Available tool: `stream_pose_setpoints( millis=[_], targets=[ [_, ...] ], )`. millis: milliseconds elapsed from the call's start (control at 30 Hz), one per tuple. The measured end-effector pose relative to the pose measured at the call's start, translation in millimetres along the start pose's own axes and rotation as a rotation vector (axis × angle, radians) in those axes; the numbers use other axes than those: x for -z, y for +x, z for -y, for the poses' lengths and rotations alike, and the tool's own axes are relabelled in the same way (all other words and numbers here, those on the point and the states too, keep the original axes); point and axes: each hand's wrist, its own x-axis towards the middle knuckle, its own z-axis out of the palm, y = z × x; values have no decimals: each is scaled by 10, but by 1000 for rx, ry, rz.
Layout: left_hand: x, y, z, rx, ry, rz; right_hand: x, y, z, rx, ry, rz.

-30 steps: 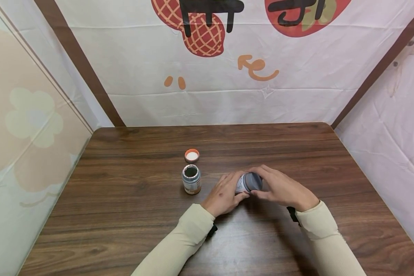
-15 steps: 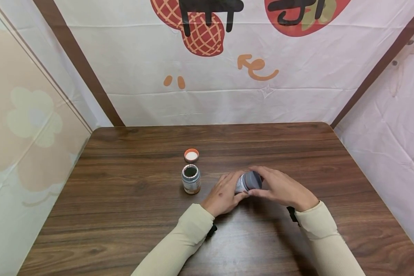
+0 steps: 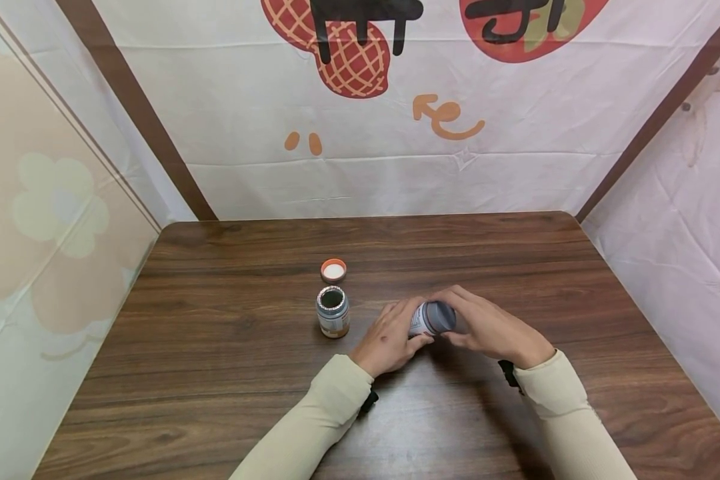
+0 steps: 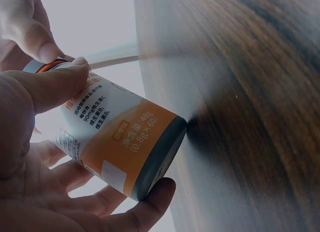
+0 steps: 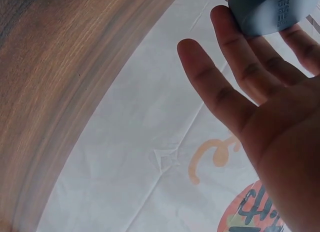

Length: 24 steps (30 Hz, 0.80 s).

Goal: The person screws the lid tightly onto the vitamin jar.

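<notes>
Tilted on its side, a bottle with a white and orange label (image 4: 122,127) is gripped by my left hand (image 3: 387,339), thumb on one side and fingers beneath it in the left wrist view. Its grey cap (image 3: 441,317) points to the right in the head view. My right hand (image 3: 493,328) holds that cap between thumb and fingers. In the right wrist view the cap's flat end (image 5: 280,14) touches some fingers of the right hand (image 5: 270,102), while the nearest finger stands out straight. An orange ring (image 4: 52,65) shows by the cap.
To the left of the hands, an uncapped grey bottle (image 3: 333,319) stands upright on the brown wooden table (image 3: 216,373), its mouth dark with a silvery rim. Just behind it lies an orange-rimmed cap (image 3: 334,270), white inside facing up. A printed white curtain (image 3: 372,180) hangs behind the table.
The right thumb and fingers slid toward the left bottle body over the cap, then drew back a little to the right. The left hand has kept its grip and place.
</notes>
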Motion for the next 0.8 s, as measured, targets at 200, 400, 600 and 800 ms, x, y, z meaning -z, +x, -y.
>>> stream_pose_setpoints(
  millis=[200, 400, 600, 800],
  targets=[
    [4, -4, -7, 2, 1, 3, -18, -1, -12, -9, 21, -15],
    [2, 3, -7, 1, -2, 4, -41, 13, -30, -21, 31, -24],
    [-17, -1, -1, -25, 18, -29, -57, 32, -34, -50, 19, -36],
    [-19, -1, -7, -15, 11, -30, -60, 31, -30, -111, 58, -27]
  ],
)
